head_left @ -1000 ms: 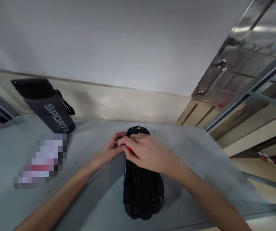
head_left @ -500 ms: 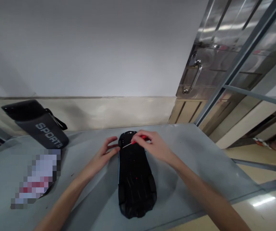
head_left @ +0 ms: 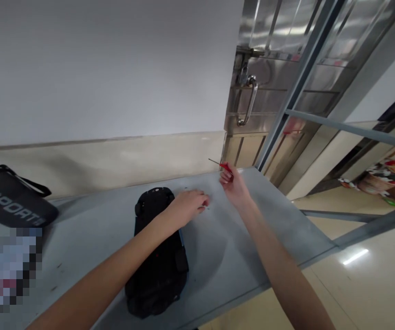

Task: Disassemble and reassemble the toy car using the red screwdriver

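Observation:
A black toy car point(head_left: 158, 270) lies upside down on the grey table, its dark underside facing up and a strip of blue showing along its side. My left hand point(head_left: 190, 205) reaches across the car to the tabletop on its right, fingers curled down and together. Whatever might be between those fingertips is hidden or too small to name. Tiny dark specks lie on the table near them. My right hand point(head_left: 230, 181) is raised above the table's far right part, closed around the red handle of a screwdriver point(head_left: 225, 167). Its thin shaft points left and up, apart from the car.
At the left, a dark bottle marked SPORT point(head_left: 14, 201) lies tilted on the grey table point(head_left: 94, 229), with a blurred-out item point(head_left: 8, 270) nearer me. A wall point(head_left: 114, 156) stands behind. Metal frame bars point(head_left: 286, 110) and a door with a handle point(head_left: 250, 101) are at the right.
My right hand has lifted the screwdriver off the car and moved right. My left hand has crossed over the car to its right side. The view has turned right.

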The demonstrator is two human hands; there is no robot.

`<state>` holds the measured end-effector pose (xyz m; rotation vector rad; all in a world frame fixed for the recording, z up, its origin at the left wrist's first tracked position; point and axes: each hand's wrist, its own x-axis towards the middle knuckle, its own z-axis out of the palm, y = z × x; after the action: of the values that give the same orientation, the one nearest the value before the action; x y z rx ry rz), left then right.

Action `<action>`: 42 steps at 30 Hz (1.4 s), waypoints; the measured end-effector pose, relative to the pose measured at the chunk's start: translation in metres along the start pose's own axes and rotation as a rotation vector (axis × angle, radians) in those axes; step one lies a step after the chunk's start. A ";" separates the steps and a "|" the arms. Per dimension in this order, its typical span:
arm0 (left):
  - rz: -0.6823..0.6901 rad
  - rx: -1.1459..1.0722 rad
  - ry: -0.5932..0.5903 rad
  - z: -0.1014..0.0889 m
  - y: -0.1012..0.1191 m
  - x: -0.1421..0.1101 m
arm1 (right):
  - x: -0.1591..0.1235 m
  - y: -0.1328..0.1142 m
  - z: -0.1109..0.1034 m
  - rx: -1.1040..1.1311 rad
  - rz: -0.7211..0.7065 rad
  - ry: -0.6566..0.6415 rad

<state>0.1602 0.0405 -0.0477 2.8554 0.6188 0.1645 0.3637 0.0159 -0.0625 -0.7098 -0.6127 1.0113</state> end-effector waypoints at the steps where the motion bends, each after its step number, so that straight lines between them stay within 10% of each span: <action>1: 0.013 0.015 -0.022 0.007 -0.002 0.010 | -0.001 0.001 0.002 0.015 0.009 -0.008; 19: 0.082 0.005 -0.128 0.019 0.007 0.034 | -0.005 -0.003 0.007 0.086 0.053 -0.029; 28: -0.152 -0.314 -0.025 -0.057 -0.020 -0.049 | -0.006 -0.002 0.007 0.106 0.090 -0.014; 42: -0.258 -0.555 0.091 -0.050 -0.023 -0.098 | -0.007 0.007 0.005 0.075 0.116 -0.020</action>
<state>0.0545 0.0289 -0.0105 2.2266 0.8045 0.3612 0.3533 0.0135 -0.0660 -0.6759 -0.5529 1.1437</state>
